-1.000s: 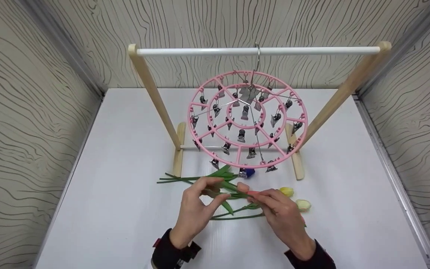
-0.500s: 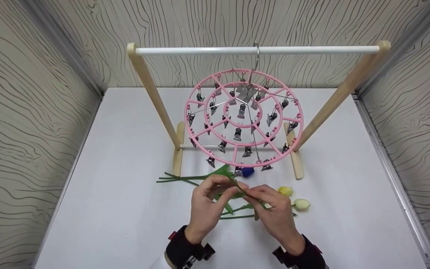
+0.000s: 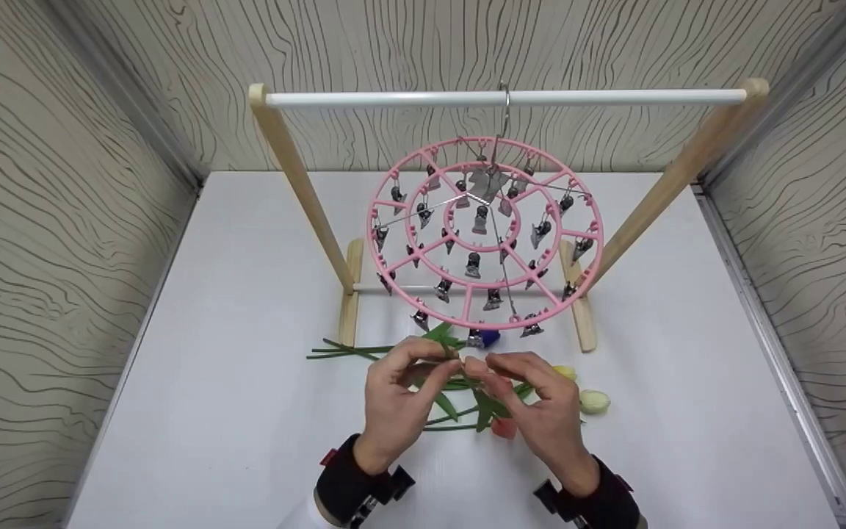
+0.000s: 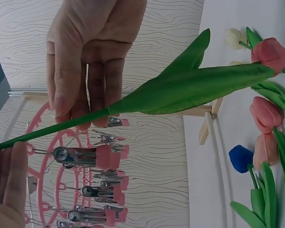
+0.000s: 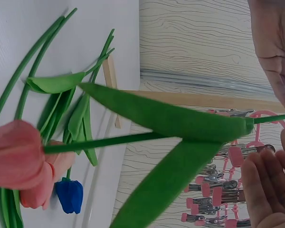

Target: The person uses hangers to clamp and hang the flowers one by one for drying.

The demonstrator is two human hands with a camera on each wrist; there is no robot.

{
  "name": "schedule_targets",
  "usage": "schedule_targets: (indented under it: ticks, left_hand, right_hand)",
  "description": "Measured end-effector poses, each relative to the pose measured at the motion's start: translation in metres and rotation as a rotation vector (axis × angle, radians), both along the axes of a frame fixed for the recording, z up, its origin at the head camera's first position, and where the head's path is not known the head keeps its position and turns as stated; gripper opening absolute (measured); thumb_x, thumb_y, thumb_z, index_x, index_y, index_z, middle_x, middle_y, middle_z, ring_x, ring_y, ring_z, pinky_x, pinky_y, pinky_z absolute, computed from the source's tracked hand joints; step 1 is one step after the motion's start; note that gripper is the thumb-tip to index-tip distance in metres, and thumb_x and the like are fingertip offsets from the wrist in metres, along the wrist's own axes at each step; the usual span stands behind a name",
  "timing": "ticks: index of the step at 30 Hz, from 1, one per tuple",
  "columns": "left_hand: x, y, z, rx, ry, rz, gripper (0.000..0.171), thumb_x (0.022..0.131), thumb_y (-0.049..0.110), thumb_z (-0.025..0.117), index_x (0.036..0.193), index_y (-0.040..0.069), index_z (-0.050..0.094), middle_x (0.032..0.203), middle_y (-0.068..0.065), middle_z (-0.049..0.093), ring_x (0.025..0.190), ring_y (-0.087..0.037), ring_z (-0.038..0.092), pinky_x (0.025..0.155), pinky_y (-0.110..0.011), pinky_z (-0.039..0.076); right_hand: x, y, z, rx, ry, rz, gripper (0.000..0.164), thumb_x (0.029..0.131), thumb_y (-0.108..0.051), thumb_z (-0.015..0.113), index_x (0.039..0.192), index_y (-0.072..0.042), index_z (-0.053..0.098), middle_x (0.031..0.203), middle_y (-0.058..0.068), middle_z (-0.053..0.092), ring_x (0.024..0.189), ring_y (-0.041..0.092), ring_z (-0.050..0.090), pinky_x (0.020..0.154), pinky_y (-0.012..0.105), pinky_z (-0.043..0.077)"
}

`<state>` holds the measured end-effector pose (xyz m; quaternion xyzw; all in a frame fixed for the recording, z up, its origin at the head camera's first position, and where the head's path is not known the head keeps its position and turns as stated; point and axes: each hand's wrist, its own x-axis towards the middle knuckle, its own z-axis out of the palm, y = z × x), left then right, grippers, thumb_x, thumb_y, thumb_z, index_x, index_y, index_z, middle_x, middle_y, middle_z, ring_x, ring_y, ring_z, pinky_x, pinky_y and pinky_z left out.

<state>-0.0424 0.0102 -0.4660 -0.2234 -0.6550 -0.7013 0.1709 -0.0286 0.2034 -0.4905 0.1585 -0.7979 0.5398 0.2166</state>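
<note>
In the head view my left hand (image 3: 402, 400) pinches the stem of an artificial tulip. Its green stem (image 4: 52, 127) slopes down to broad leaves, and a pink bloom (image 5: 14, 154) hangs lowest, nearer me than the hands. Close beside the stem, by the leaf base, my right hand (image 3: 544, 408) has its thumb and fingers apart, without a visible grip. More tulips lie below on the table: a blue one (image 4: 241, 159), a pale one (image 3: 595, 402), a yellow one (image 3: 565, 372) and several pink ones (image 4: 266, 114). The hands partly cover them.
A pink round clip hanger (image 3: 467, 325) with many metal clips hangs just beyond the hands. Its hook sits on the white bar (image 3: 393, 99) of a wooden stand (image 3: 305, 191). Patterned walls surround the white table (image 3: 247, 257) on three sides.
The tulip has turned so that its bloom, earlier under my right hand, hangs toward me. My right hand's fingers have spread away from the stem. The hanger has swung slightly left and back.
</note>
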Motion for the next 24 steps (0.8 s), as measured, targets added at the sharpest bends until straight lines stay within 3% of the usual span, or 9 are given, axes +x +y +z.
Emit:
schedule_targets:
  ticks: [6,12,18,24]
  left_hand:
    - [-0.006,-0.009,0.011,-0.04,0.059,0.017,0.016,0.09,-0.01,0.075,0.104,-0.002,0.071,0.096,-0.019,0.072,0.094,-0.005,0.073,0.079,-0.027,0.067]
    - [-0.014,-0.014,0.018,-0.053,0.09,0.032,0.016,0.089,-0.009,0.076,0.103,-0.003,0.072,0.094,-0.018,0.072,0.093,-0.004,0.072,0.078,-0.027,0.067]
    - [-0.019,-0.015,0.016,-0.071,0.107,0.049,0.018,0.087,-0.013,0.076,0.101,-0.003,0.072,0.094,-0.017,0.073,0.093,-0.004,0.071,0.075,-0.025,0.066]
    - [-0.02,-0.015,0.015,-0.08,0.103,0.049,0.019,0.087,-0.015,0.076,0.101,-0.002,0.073,0.095,-0.017,0.073,0.093,-0.003,0.071,0.076,-0.025,0.066]
  right_hand:
    - [-0.011,-0.006,0.005,-0.014,0.052,-0.008,0.044,0.083,0.009,0.083,0.125,0.0,0.074,0.119,0.016,0.078,0.114,0.014,0.075,0.097,0.02,0.06]
    - [-0.02,-0.015,0.007,0.06,-0.048,-0.031,0.046,0.087,-0.004,0.084,0.131,-0.002,0.071,0.125,0.016,0.075,0.117,0.032,0.075,0.101,0.022,0.059]
    - [-0.029,-0.02,0.012,0.087,-0.11,-0.039,0.044,0.087,-0.01,0.086,0.129,-0.002,0.073,0.122,0.012,0.077,0.109,0.025,0.077,0.095,0.026,0.063]
    - [-0.032,-0.022,0.017,0.07,-0.169,-0.049,0.028,0.087,-0.014,0.087,0.113,-0.009,0.08,0.105,0.004,0.079,0.097,0.017,0.078,0.088,0.023,0.063]
